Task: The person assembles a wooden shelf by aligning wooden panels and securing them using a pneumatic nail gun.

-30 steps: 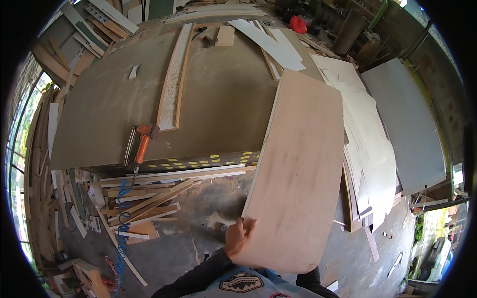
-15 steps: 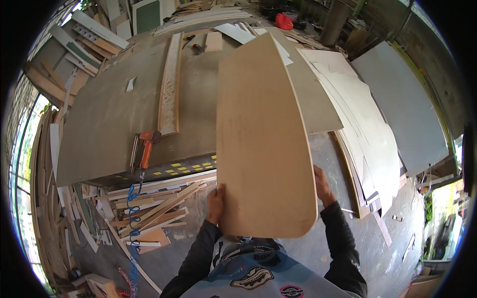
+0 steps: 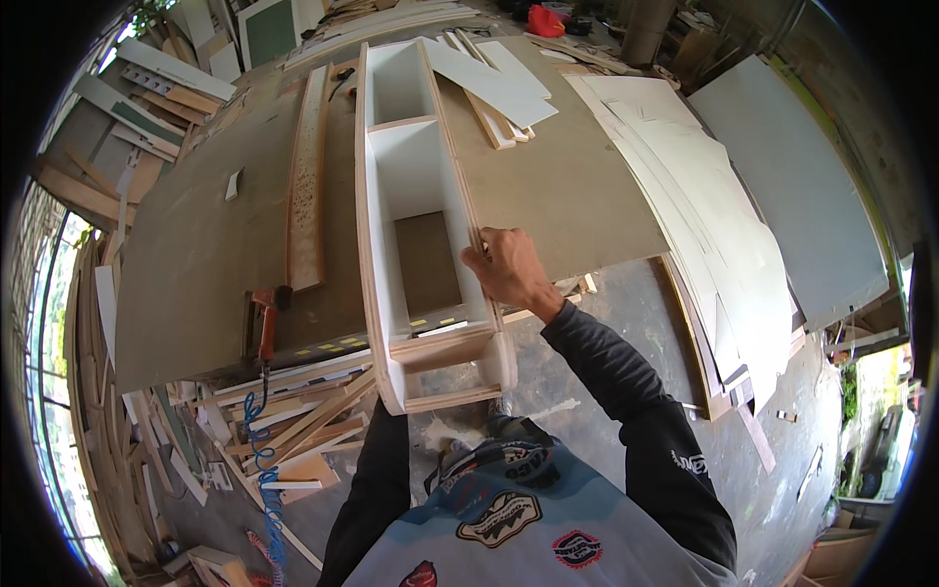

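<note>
A long, narrow wooden shelf unit (image 3: 372,284) stretches away from me over the workbench, its near end past the bench edge. White inner faces, bare wood edges and cross dividers form its open compartments; bench surface shows through the middle one. My right hand (image 3: 513,268) is closed, fingers curled over the top edge of the unit's right side. My left forearm reaches up to the near left corner, where the unit hides the hand. An orange and black nail gun (image 3: 266,328) lies at the bench edge, left of the unit, with a blue coiled hose attached.
Left of the unit, a long speckled board (image 3: 306,196) lies on the brown workbench (image 3: 215,264). White panels (image 3: 499,88) rest at the far side. Wood offcuts (image 3: 318,421) lie below the bench, near the blue hose (image 3: 262,450). Large white sheets (image 3: 685,205) are stacked on the right.
The broad wooden side facing me has turned away, and the unit's open compartments now show. My right hand has moved up and inward onto its edge; my left hand has gone out of sight.
</note>
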`<action>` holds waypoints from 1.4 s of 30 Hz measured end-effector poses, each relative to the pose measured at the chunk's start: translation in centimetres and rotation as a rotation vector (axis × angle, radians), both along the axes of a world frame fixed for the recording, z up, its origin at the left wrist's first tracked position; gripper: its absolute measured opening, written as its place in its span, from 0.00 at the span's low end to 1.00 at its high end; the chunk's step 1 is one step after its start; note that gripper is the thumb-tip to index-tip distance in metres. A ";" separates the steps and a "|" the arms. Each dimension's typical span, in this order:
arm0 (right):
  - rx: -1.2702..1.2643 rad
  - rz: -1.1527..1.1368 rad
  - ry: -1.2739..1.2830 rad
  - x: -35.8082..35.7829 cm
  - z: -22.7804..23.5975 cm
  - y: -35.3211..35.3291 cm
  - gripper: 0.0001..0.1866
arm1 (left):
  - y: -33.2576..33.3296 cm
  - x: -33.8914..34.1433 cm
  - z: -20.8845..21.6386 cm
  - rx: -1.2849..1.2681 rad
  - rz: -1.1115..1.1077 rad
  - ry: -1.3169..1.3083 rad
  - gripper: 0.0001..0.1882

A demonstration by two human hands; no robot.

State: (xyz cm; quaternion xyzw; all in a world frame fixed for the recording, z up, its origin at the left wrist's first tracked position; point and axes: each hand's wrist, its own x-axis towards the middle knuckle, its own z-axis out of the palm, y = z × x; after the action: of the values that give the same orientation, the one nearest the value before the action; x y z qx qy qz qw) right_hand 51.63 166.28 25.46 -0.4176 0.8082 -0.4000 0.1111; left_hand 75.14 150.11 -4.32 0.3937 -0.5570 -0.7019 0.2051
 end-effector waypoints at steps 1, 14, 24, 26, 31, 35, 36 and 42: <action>0.002 0.005 -0.014 0.1 0.4 -0.9 0.19 | -0.1 0.0 -0.4 -0.032 0.015 0.000 0.33; -0.010 -0.028 0.205 -5.0 -0.7 -7.4 0.21 | -2.1 -1.0 -4.7 -0.561 0.078 -0.135 0.29; -0.014 -0.077 0.205 -8.8 -0.8 -11.7 0.23 | 4.4 -0.2 2.0 -0.192 0.326 0.123 0.40; -0.021 -0.052 0.188 -9.2 -0.3 -12.5 0.23 | 6.3 -0.6 5.1 -0.483 0.152 0.033 0.50; -0.022 -0.016 0.193 -9.9 -0.2 -13.8 0.22 | 7.4 -6.5 8.4 -0.979 0.219 -0.420 0.65; 0.002 -0.051 0.218 -10.1 0.4 -13.9 0.22 | 7.5 -8.9 7.2 -0.845 0.355 -0.394 0.71; 0.001 -0.059 0.226 -10.7 0.1 -14.0 0.22 | 7.6 -9.5 7.1 -0.785 0.363 -0.322 0.72; 0.000 -0.072 0.217 -11.3 0.3 -14.8 0.22 | 6.5 -10.4 6.0 -0.707 0.379 -0.243 0.72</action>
State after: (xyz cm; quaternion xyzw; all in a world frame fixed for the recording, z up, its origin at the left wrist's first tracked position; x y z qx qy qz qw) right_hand 40.36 151.50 25.77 -0.4293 0.8299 -0.3562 0.0087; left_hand 64.72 156.64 1.69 0.4743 -0.7016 -0.3657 0.3860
